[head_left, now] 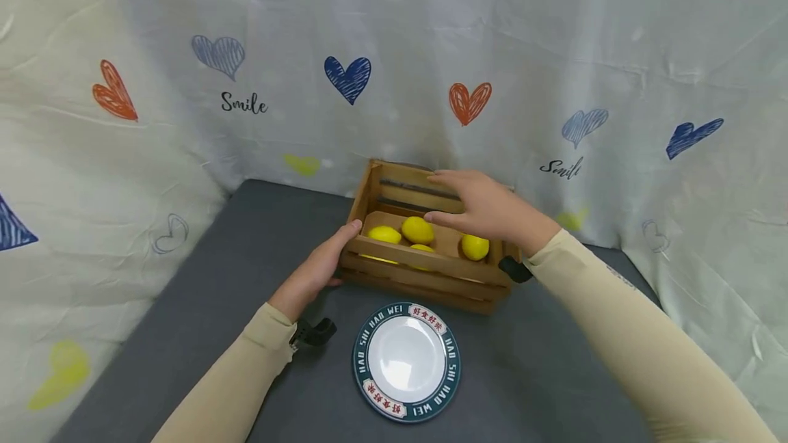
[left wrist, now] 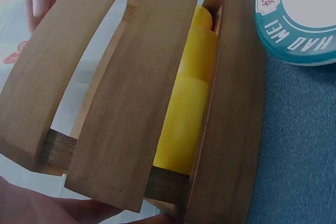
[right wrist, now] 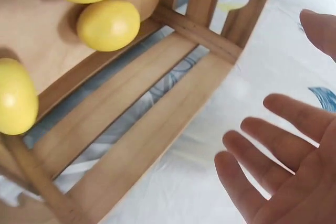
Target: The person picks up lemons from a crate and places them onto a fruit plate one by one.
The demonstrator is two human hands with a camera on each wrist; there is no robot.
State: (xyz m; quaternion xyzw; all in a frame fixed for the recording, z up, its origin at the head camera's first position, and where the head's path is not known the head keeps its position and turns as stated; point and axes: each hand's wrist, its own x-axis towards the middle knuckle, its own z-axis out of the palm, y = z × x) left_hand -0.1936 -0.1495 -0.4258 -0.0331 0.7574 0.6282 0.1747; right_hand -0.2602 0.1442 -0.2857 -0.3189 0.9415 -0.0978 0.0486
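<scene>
A slatted wooden crate (head_left: 425,281) stands on the dark tabletop with several yellow lemons inside. One lemon (head_left: 418,230) lies near the middle of its floor, and another lemon (head_left: 475,247) lies apart toward the right end. My left hand (head_left: 317,265) grips the crate's left end near the front corner, thumb at the upper edge. Above the crate's right side hovers my right hand (head_left: 483,207), holding nothing. Its fingers (right wrist: 273,153) are spread and apart from the lemons in the right wrist view. From the left wrist view, lemons (left wrist: 181,124) show between the front slats.
A round plate (head_left: 408,357) with a white middle and a green lettered rim lies in front of the crate. Behind the table (head_left: 203,306) hangs a white cloth (head_left: 406,33) printed with hearts. Black straps circle both wrists.
</scene>
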